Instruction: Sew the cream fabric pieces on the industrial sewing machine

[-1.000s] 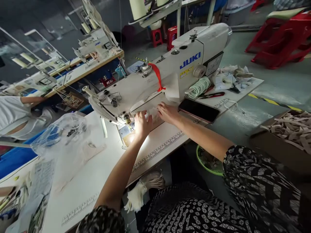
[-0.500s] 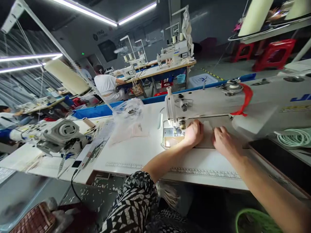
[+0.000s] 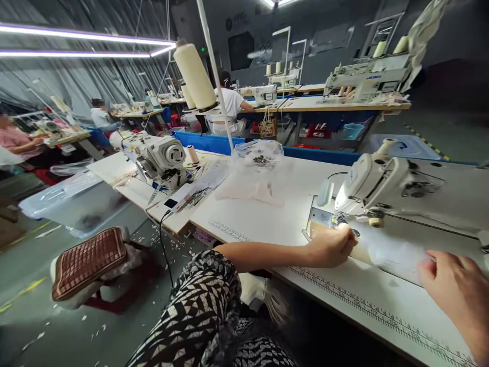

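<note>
A white sewing machine (image 3: pixel 378 183) with its lamp lit stands at the right of the white table (image 3: pixel 301 224). My left hand (image 3: pixel 331 247) is closed just in front of the needle area, fingertips pinched by the presser foot; what it holds is too small to make out. Thin whitish fabric (image 3: pixel 399 255) lies on the machine bed between my hands, blurred. My right hand (image 3: pixel 453 285) pinches the right end of this fabric between thumb and fingers.
A clear plastic bag (image 3: pixel 260 153) and pale pink pieces (image 3: pixel 250 188) lie left of the machine. Farther left are a second machine head (image 3: pixel 160 155), a thread cone (image 3: pixel 194 76) and a cushioned stool (image 3: pixel 91 260). A person in white (image 3: pixel 229 107) sits beyond.
The view has swung left, so the machine sits farther right. My hands are farther apart, and whitish fabric now shows between them.
</note>
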Action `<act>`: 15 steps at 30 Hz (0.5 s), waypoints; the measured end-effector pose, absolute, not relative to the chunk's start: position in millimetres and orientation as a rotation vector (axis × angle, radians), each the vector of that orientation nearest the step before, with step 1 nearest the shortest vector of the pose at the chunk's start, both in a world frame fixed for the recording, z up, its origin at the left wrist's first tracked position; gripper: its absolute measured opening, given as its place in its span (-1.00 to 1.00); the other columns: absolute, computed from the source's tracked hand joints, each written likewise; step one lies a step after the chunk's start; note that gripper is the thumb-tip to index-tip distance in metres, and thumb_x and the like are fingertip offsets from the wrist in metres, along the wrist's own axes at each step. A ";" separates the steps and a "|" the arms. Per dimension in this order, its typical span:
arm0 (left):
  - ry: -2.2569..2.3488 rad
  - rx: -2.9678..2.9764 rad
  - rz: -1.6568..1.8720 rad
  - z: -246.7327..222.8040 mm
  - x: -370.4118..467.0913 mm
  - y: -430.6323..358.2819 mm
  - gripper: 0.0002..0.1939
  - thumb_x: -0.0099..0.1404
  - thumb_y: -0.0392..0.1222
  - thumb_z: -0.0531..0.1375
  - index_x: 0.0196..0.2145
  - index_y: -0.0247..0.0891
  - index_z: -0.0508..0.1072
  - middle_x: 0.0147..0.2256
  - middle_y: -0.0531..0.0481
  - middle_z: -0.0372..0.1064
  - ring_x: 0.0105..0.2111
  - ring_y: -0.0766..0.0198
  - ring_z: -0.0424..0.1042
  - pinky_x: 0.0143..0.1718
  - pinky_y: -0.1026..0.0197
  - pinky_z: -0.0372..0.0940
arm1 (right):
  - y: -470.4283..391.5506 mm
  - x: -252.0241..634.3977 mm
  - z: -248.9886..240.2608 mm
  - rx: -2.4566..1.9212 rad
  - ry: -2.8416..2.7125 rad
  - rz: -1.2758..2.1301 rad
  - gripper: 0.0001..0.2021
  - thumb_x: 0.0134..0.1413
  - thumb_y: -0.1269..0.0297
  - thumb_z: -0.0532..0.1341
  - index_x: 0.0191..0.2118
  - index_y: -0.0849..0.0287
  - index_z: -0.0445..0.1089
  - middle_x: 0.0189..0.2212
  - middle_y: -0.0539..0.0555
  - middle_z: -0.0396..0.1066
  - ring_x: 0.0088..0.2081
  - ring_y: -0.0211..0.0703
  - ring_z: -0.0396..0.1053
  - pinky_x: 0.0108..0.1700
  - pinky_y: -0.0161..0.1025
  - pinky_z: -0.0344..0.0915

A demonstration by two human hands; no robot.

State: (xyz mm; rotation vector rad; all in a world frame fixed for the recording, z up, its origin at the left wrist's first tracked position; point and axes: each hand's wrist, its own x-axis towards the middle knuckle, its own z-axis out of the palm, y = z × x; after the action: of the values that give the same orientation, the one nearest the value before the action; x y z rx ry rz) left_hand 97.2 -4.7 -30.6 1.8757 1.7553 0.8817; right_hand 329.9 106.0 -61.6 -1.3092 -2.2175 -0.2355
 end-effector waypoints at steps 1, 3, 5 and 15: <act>1.855 1.837 0.800 -24.7 82.8 -11.7 -0.80 0.48 -0.12 0.06 -0.02 -0.22 0.35 -0.25 -0.10 0.53 -0.24 0.10 0.55 -0.22 0.11 0.43 | 108.6 330.1 -63.2 -1.267 -2.208 -0.214 -0.73 0.10 0.24 0.04 -0.13 -0.20 0.39 -0.41 0.28 0.36 -0.44 0.24 0.36 -0.44 0.03 0.16; 2.056 1.731 0.607 -12.9 54.8 -21.3 -0.80 0.50 -0.10 0.07 -0.02 -0.19 0.36 -0.25 -0.04 0.55 -0.24 0.14 0.56 -0.24 0.17 0.39 | 111.3 329.2 -63.4 -1.197 -2.195 -0.170 -0.75 0.08 0.24 0.05 -0.15 -0.21 0.36 -0.40 0.27 0.38 -0.44 0.25 0.34 -0.42 0.04 0.17; 2.173 1.654 0.488 -4.5 31.7 -26.0 -0.79 0.51 -0.09 0.06 0.00 -0.19 0.37 -0.27 -0.04 0.57 -0.24 0.12 0.57 -0.24 0.17 0.36 | 108.0 326.8 -58.3 -1.241 -2.189 -0.159 -0.76 0.04 0.27 0.07 -0.18 -0.17 0.37 -0.37 0.27 0.40 -0.39 0.24 0.38 -0.39 0.03 0.18; 2.243 1.789 0.408 -3.6 -29.4 -34.0 -0.86 0.49 -0.14 0.07 -0.08 -0.17 0.38 -0.23 -0.09 0.56 -0.09 0.05 0.50 -0.13 0.12 0.30 | 82.3 323.7 -27.4 -1.454 -2.266 -0.161 -0.71 0.22 0.37 0.03 -0.06 0.18 0.44 -0.11 0.37 0.52 -0.18 0.16 0.46 -0.28 -0.12 0.24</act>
State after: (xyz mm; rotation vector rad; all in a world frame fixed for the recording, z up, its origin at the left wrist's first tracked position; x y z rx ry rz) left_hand -29.4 -34.0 -3.6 1.7888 2.2433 0.4083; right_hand 323.7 82.3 -27.4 -1.4538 -2.2661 -0.1613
